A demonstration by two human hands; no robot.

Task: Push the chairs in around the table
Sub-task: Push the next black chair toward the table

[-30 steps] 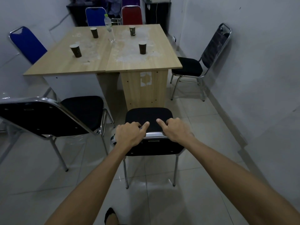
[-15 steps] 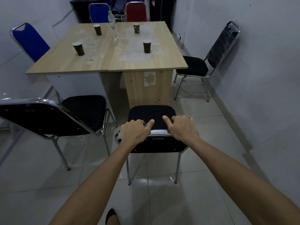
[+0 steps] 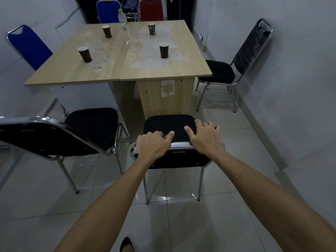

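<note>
A: How were the hands placed?

B: The left hand (image 3: 151, 145) was closed over the chrome top rail of the black chair (image 3: 170, 127), fingers curled round it. The right hand (image 3: 204, 138) was loosened, fingers spread above the same rail, the palm laid against it.

A: And where was that chair found?

B: It was set at the near edge of the table (image 3: 158, 70), its seat front just beside the wooden base panel, not yet tucked beneath the top.

A: Were other chairs seen?

B: A second black chair (image 3: 91, 124) was stood by the near left corner, turned sideways. A third black chair (image 3: 221, 71) was placed off the right edge, near the wall. A blue chair (image 3: 30, 46) was seen at the left edge; another blue chair (image 3: 108, 11) and a red chair (image 3: 151, 9) were seen at the far edge.

A: What was carried by the table?

B: Four dark paper cups (image 3: 164, 50) and a clear bottle (image 3: 124, 27) were stood upright on it.
</note>
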